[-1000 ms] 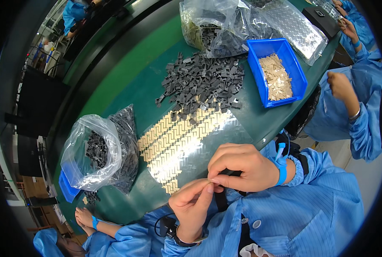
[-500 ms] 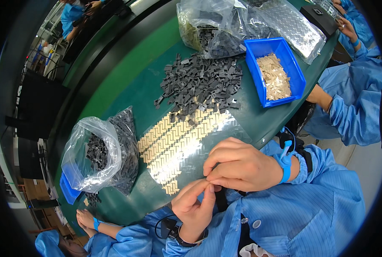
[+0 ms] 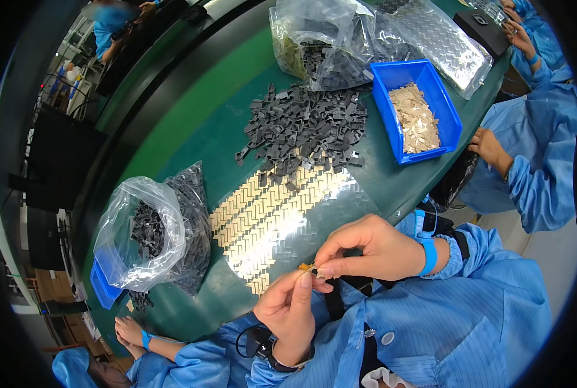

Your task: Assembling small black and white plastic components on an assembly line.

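Observation:
My left hand (image 3: 285, 312) and my right hand (image 3: 382, 249) meet near my chest, thumb and forefinger of each pinched together. Between the fingertips is a small dark plastic part (image 3: 313, 272), partly hidden, with a bit of orange-beige on it. Below my hands' far side lies a clear sheet (image 3: 301, 240) on the green table, bearing rows of small beige pieces (image 3: 256, 226) in a zigzag pattern. A heap of dark grey plastic parts (image 3: 304, 126) lies beyond it and overlaps its far edge.
At the far right stands a blue bin (image 3: 458, 123) of loose beige pieces. Clear bags of dark parts stand at the left (image 3: 194, 226) and back (image 3: 324, 45). A silvery wrapped pack (image 3: 447, 48) lies beside a black box (image 3: 482, 31). Co-workers sit left and right.
My right hand has shifted slightly and its fingers have opened out, so the small part between my fingertips now shows. At the right, a co-worker's hand has come further into view.

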A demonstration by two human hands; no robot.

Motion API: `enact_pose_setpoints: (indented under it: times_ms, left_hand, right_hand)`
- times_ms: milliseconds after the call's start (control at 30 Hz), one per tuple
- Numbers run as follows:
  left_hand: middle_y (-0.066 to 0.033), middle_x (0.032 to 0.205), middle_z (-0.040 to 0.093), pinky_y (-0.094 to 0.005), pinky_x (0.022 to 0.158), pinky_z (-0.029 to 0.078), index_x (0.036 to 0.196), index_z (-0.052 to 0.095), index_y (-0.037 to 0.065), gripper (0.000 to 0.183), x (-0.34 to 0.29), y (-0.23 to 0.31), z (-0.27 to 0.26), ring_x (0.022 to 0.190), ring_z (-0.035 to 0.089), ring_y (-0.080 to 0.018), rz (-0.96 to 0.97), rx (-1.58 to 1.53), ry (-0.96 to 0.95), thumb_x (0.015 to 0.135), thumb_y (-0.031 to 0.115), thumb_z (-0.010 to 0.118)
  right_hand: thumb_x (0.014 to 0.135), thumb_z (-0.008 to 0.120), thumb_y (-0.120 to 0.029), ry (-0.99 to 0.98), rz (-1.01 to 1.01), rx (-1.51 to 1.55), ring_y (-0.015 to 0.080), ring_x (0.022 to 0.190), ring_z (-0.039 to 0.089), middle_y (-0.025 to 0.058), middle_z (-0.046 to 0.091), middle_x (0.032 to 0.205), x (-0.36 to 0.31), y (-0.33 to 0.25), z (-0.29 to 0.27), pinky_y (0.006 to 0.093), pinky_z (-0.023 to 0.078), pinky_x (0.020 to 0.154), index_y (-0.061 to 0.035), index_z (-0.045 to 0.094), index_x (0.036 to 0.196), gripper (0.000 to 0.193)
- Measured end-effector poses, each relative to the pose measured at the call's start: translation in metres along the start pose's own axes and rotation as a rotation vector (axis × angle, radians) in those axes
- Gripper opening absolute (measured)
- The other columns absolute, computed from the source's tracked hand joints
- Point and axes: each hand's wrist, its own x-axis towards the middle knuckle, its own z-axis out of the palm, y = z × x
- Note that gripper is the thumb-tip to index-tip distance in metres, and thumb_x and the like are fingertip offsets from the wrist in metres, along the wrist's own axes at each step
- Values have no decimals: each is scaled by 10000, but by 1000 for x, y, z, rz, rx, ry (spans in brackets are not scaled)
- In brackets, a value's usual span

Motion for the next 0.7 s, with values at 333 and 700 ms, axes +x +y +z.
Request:
enact_pose_setpoints:
  times_ms: [333,700]
  left_hand:
    - [-140,926,624,-218,694,480,899,640,-76,134,10,4,-4,789,601,-149,56,7,-53,769,-46,639]
    - [-123,900,540,-251,744,421,839,634,-65,100,3,3,6,799,518,-155,149,128,110,764,1,632]
  right_hand:
    - [830,605,-85,-29,39,-4,71,676,556,42,619,720,-2,1,0,224,460,607,33,623,876,128]
    - [841,592,-83,-41,69,123,79,707,581,58,627,730,0,8,6,220,473,631,51,621,904,150]
